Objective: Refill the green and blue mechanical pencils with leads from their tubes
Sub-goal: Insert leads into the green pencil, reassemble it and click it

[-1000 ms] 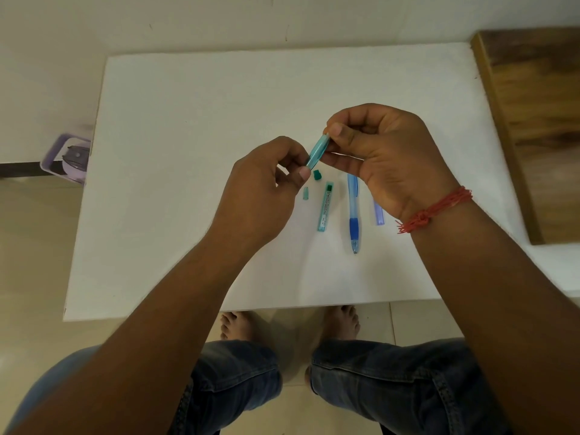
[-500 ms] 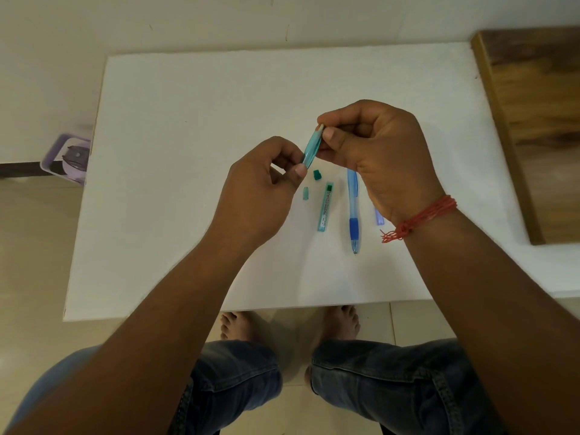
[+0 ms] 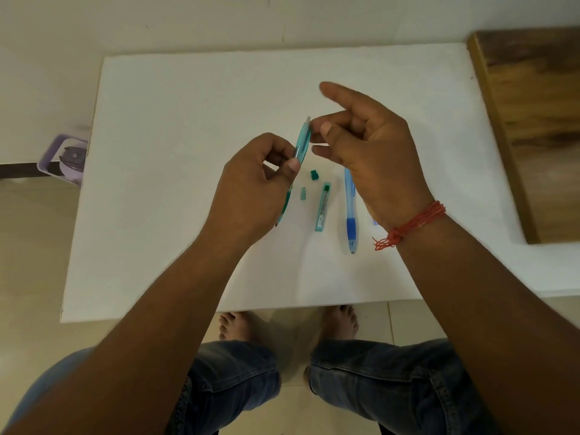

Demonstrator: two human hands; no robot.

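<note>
Green translucent plastic mechanical pencil [image 3: 302, 142]: gripped by left hand [image 3: 254, 186], right hand [image 3: 370, 146] loose-fingered beside its top; lead-loading step, cap refit likely next

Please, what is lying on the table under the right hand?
Under the right hand the blue pencil lies on the white table, its top end covered. A small blue piece shows beside the wrist; most of it is hidden.

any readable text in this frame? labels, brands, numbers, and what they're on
None can be read.
Green lead tube: printed label along its side, too small and blurred to read.
Green pencil in the left hand: no print visible.
Blue pencil: no print visible.
</note>
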